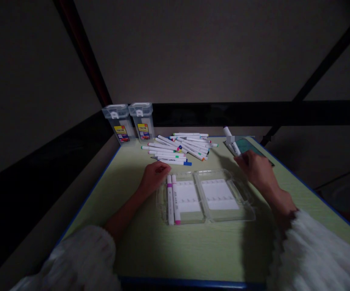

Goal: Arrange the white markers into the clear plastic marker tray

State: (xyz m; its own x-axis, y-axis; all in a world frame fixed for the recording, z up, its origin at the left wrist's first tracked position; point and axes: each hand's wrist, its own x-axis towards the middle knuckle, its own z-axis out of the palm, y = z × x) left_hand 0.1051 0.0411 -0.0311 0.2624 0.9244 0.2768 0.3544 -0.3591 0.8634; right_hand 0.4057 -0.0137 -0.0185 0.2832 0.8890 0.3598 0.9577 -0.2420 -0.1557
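Note:
My right hand [258, 171] is closed on the lower end of a white marker [232, 141], which tilts up and to the left above the table's right side. My left hand [154, 176], its fingers curled in with nothing seen in them, rests by the upper left corner of a clear plastic case [203, 212]. That case lies unfolded, with white inserts in both halves. Two markers lie side by side in its left half: one with a purple band [170, 202] and one with a pink end [176, 204]. Behind it is a pile of white markers [190, 145] with coloured ends.
Two clear lidded boxes with labels, a left box [119, 121] and a right box [141, 121], stand at the back left. A dark flat tablet-like object [250, 147] lies under the raised marker. The pale green table [163, 254] has a blue edge; a wall rises behind it.

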